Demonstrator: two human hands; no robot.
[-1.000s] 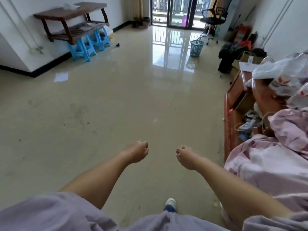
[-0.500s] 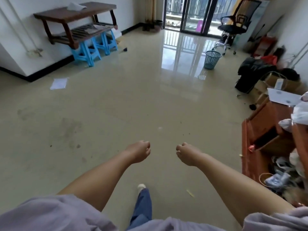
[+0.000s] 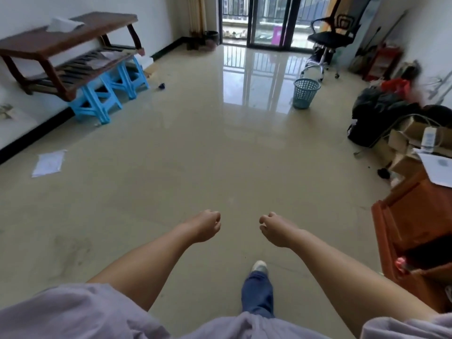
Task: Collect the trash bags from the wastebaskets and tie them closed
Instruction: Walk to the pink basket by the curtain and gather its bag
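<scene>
Progress looks close to nil, judging by what shows: your hands carry nothing. Your left hand (image 3: 204, 226) and right hand (image 3: 275, 228) hang in front of you over the glossy beige tile floor (image 3: 195, 155), each loosely curled into a soft fist with no bag, knot or handle between the fingers.

You have one wastebasket in sight, a teal plastic mesh wastebasket (image 3: 305, 93), standing on the floor well ahead and to your right, near the black mesh office chair (image 3: 335, 33) by the balcony doors. Whether it holds a liner you cannot tell from here; none shows at the rim. So the walk to it, the lift and the tying all appear to be left.

Counted: one wastebasket, no trash bag that can be picked out, two empty hands. Also two bright blue plastic stools (image 3: 110, 89) under the dark wooden two-tier bench (image 3: 71, 42) at the left wall, one white sheet of paper (image 3: 49, 163) on the floor, and one orange-brown wooden cabinet (image 3: 413, 223) close at your right.
</scene>
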